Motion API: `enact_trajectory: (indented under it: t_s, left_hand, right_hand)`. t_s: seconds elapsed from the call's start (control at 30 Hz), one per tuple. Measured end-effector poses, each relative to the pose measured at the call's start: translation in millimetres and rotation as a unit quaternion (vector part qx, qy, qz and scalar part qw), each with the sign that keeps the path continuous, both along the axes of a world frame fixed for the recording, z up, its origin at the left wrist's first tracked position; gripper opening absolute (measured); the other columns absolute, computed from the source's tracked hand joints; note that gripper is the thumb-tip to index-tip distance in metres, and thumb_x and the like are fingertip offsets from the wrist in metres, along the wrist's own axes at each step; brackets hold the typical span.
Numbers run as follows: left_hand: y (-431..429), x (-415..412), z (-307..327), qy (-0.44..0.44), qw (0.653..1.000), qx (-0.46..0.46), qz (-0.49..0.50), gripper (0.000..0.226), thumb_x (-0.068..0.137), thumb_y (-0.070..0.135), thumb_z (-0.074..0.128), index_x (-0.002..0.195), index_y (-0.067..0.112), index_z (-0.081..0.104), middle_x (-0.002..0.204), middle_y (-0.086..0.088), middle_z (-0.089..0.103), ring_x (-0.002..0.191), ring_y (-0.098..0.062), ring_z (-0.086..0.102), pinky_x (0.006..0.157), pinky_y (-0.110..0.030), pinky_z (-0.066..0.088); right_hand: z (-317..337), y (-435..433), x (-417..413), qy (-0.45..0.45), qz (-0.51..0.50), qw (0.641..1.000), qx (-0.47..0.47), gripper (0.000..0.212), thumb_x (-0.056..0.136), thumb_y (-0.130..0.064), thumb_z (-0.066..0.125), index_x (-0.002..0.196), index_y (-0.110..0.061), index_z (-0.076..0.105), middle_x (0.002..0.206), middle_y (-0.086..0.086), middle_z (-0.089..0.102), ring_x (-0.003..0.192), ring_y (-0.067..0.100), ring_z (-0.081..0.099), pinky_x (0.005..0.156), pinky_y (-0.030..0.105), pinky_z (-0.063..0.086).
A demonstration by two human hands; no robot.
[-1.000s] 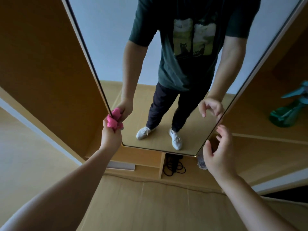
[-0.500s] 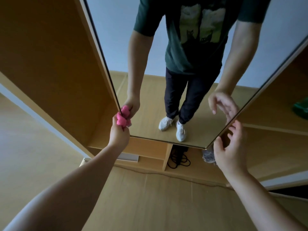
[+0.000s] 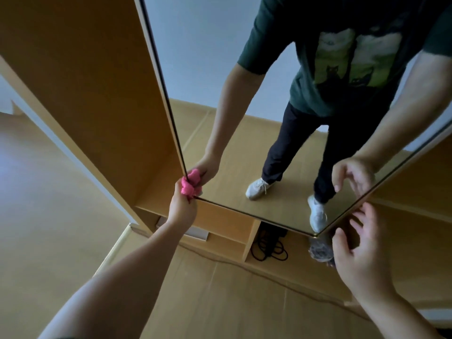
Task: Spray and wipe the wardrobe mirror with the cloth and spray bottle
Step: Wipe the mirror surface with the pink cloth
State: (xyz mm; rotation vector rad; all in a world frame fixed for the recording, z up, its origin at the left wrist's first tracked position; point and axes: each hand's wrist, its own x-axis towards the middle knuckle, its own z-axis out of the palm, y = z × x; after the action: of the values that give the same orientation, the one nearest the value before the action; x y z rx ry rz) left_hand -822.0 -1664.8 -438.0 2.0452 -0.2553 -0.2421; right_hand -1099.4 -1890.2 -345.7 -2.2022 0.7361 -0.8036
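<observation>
The wardrobe mirror (image 3: 244,148) is a tall door panel with a thin dark frame. It reflects a person in a green shirt and dark trousers. My left hand (image 3: 182,206) grips a bunched pink cloth (image 3: 188,188) and presses it against the mirror's lower left corner. My right hand (image 3: 359,250) hovers with fingers spread just off the mirror's lower right corner, holding nothing. The spray bottle is out of view.
Behind the mirror stand wooden wardrobe shelves (image 3: 220,223). A coil of black cable (image 3: 269,248) lies in a low compartment, and a crumpled grey bag (image 3: 319,252) sits near my right hand. Light wooden floor (image 3: 220,302) spreads below.
The view has swung left and the teal spray bottle at the right has dropped out of sight. The cloth has slid a little down the mirror's left edge to its bottom corner. My right hand stays near the right corner.
</observation>
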Motion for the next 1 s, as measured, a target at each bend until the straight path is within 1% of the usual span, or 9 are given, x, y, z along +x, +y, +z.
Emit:
enact_trajectory:
  t_s: [0.07,0.17,0.3,0.43,0.5,0.67,0.8,0.9,1.0]
  left_hand:
    - [-3,-3,-8,0.0,1.0,-0.007,0.02,0.056,0.088,0.0,0.041,0.137,0.026,0.034,0.107,0.006,0.057,0.096,-0.012,0.056,0.073,-0.026,0.047]
    - [-10,-8,-22,0.059,0.995,-0.063,0.057,0.051,0.091,0.002,0.044,0.135,0.024,0.034,0.104,0.005,0.063,0.092,-0.018,0.062,0.064,-0.032,0.054]
    - [-22,-18,-35,0.157,0.967,-0.181,0.084,0.031,0.098,0.019,0.038,0.129,0.025,0.034,0.096,-0.006,0.073,0.07,-0.031,0.062,0.039,-0.027,0.039]
    - [-43,-18,-36,0.316,0.874,-0.337,0.152,0.069,0.095,0.059,0.017,0.125,0.003,0.042,0.091,-0.02,0.072,0.062,-0.027,0.063,0.043,-0.024,0.04]
    - [-53,-20,-35,0.327,0.864,-0.353,0.145,0.084,0.096,0.059,0.006,0.123,-0.01,0.045,0.084,-0.018,0.069,0.056,-0.021,0.057,0.044,-0.022,0.039]
    - [-68,-33,-31,0.418,0.804,-0.374,0.199,0.096,0.087,0.075,0.01,0.101,-0.003,0.064,0.081,-0.019,0.072,0.069,-0.027,0.064,0.067,-0.031,0.047]
    - [-76,-46,-30,0.408,0.822,-0.344,0.197,0.093,0.091,0.069,0.007,0.107,-0.004,0.063,0.088,-0.018,0.073,0.071,-0.022,0.069,0.067,-0.029,0.05]
    - [-86,-56,-23,0.435,0.785,-0.378,0.226,0.09,0.088,0.074,0.018,0.109,-0.002,0.061,0.083,-0.019,0.073,0.068,-0.024,0.071,0.072,-0.028,0.052]
    - [-96,-65,-18,0.431,0.791,-0.375,0.219,0.093,0.087,0.076,0.017,0.109,-0.003,0.062,0.076,-0.018,0.072,0.064,-0.023,0.067,0.064,-0.026,0.05]
  right_hand:
    - [-8,-6,-1,0.0,0.009,1.0,-0.005,0.066,0.086,0.008,0.058,0.144,-0.006,0.03,0.138,0.024,0.04,0.116,0.021,0.048,0.089,0.017,0.045]
    - [-19,-11,-1,0.006,0.018,1.0,0.008,0.068,0.085,0.008,0.059,0.145,-0.004,0.029,0.139,0.024,0.04,0.116,0.022,0.049,0.09,0.031,0.046]
    - [-26,-16,0,-0.001,0.028,1.0,-0.002,0.069,0.084,0.007,0.059,0.145,-0.006,0.029,0.138,0.023,0.042,0.115,0.023,0.051,0.089,0.031,0.048]
    - [-32,-20,4,-0.026,0.029,0.999,-0.018,0.067,0.082,0.007,0.059,0.142,-0.001,0.032,0.134,0.024,0.043,0.115,0.024,0.051,0.094,0.004,0.04]
    - [-35,-21,6,-0.035,0.032,0.999,-0.013,0.066,0.082,0.008,0.059,0.141,-0.001,0.033,0.133,0.024,0.043,0.114,0.022,0.051,0.093,0.0,0.038]
    - [-40,-19,3,-0.053,0.054,0.997,0.017,0.066,0.084,0.009,0.057,0.144,-0.002,0.031,0.137,0.023,0.039,0.116,0.018,0.05,0.087,-0.003,0.038]
    - [-40,-21,3,-0.057,0.07,0.996,0.006,0.068,0.083,0.013,0.058,0.144,0.004,0.03,0.136,0.026,0.038,0.115,0.022,0.05,0.093,0.001,0.038]
    - [-39,-23,2,-0.055,0.074,0.996,0.0,0.067,0.082,0.014,0.059,0.143,0.006,0.031,0.135,0.026,0.038,0.114,0.021,0.05,0.095,0.001,0.037]
    - [-39,-23,0,-0.059,0.079,0.995,0.006,0.068,0.083,0.012,0.06,0.144,0.002,0.031,0.136,0.023,0.037,0.114,0.022,0.05,0.093,0.002,0.039]
